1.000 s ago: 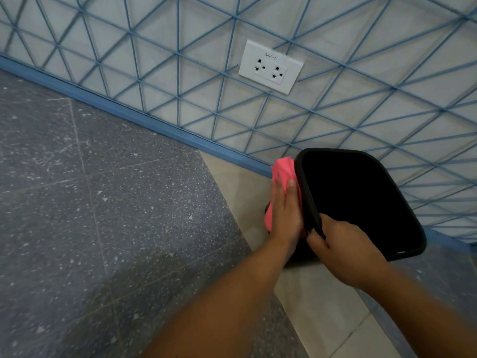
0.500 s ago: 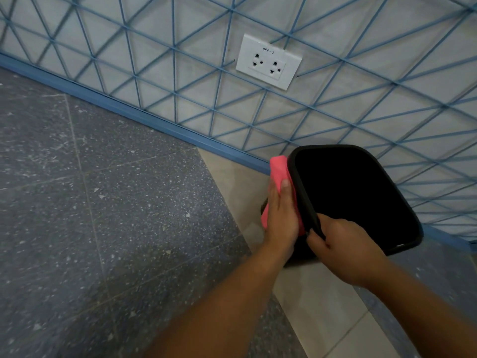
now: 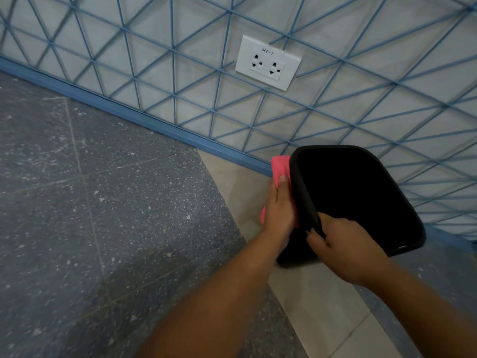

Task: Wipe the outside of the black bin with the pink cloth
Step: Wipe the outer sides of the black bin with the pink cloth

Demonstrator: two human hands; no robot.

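The black bin (image 3: 304,184) stands on the floor by the wall, its dark open top facing me. My left hand (image 3: 280,210) lies flat with straight fingers on the pink cloth (image 3: 280,165), pressing it against the bin's left outer side. The cloth sticks out above my fingertips and a strip shows below my palm. My right hand (image 3: 340,249) grips the bin's near-left rim, fingers curled over the edge into the inside. Most of the bin's outer walls are hidden from this angle.
A wall with a blue line pattern and a blue skirting strip (image 3: 154,125) runs behind the bin. A white double socket (image 3: 268,63) sits on the wall above. The floor is dark speckled tile (image 3: 103,215) with a pale tile strip (image 3: 322,306) under the bin.
My left hand with the cloth has barely shifted on the bin's left side. The right hand keeps its grip on the rim. The view has moved slightly.
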